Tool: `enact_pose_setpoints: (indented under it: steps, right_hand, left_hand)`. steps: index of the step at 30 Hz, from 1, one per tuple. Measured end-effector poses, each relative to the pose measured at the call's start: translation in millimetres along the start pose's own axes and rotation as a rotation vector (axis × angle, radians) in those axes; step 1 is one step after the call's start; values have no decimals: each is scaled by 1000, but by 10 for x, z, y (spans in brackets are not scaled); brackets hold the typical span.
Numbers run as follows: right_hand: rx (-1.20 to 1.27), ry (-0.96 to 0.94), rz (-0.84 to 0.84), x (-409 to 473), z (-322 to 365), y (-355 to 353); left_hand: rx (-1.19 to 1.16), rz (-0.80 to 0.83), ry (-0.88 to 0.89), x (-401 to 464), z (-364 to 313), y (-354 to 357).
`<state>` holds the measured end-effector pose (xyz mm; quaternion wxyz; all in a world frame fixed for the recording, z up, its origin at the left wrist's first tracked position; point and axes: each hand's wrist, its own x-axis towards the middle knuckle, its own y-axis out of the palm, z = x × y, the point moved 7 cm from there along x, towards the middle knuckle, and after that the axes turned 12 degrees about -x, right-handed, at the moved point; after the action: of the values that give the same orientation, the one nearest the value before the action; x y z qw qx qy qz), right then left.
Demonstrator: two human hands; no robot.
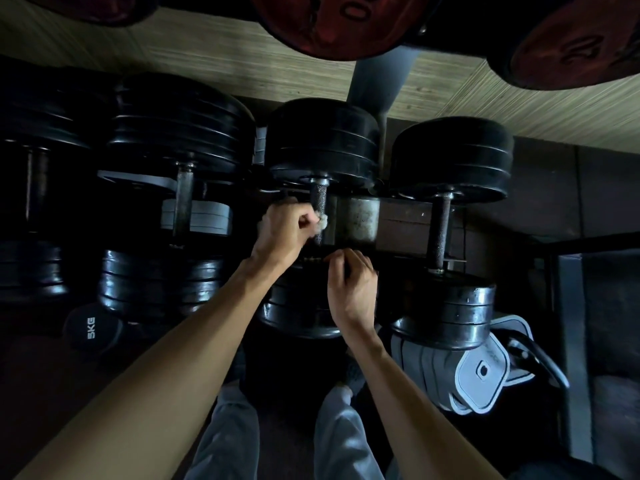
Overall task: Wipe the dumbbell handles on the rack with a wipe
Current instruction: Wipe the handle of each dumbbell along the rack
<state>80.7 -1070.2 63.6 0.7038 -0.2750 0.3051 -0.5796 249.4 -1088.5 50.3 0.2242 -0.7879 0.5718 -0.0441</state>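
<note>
Black dumbbells lie side by side on a dark rack (356,199). The middle dumbbell (322,143) has a knurled metal handle (318,195). My left hand (284,230) is closed on a small white wipe (322,223) that is pressed against the lower part of this handle. My right hand (349,285) rests with curled fingers on the near weight head of the same dumbbell (298,313), just below the handle. To the right lies another dumbbell with a rusty handle (440,230), and to the left one with a grey handle (183,202).
Red weight plates (332,22) hang overhead at the top. A small 5KG weight (90,328) sits low on the left. Grey plates (481,372) lean at lower right. My legs in grey trousers (235,434) stand close to the rack. A wooden wall (242,53) is behind.
</note>
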Motion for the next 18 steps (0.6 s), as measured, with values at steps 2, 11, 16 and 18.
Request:
enact_pose_setpoints:
  steps: [2,11,16,18]
  right_hand:
    - [-9,0,-3,1,4,-6]
    - [-7,26,24,24,-10,8]
    - [-1,5,15,6,-23,-3]
    - [2,4,25,1,-25,7]
  left_hand:
    - [-55,60,-85,-59,85,22]
    - [20,153,-147,-104,1,63]
    - [-16,-1,-47,-58,-66,-19]
    - [-44,20,-83,-47,9,20]
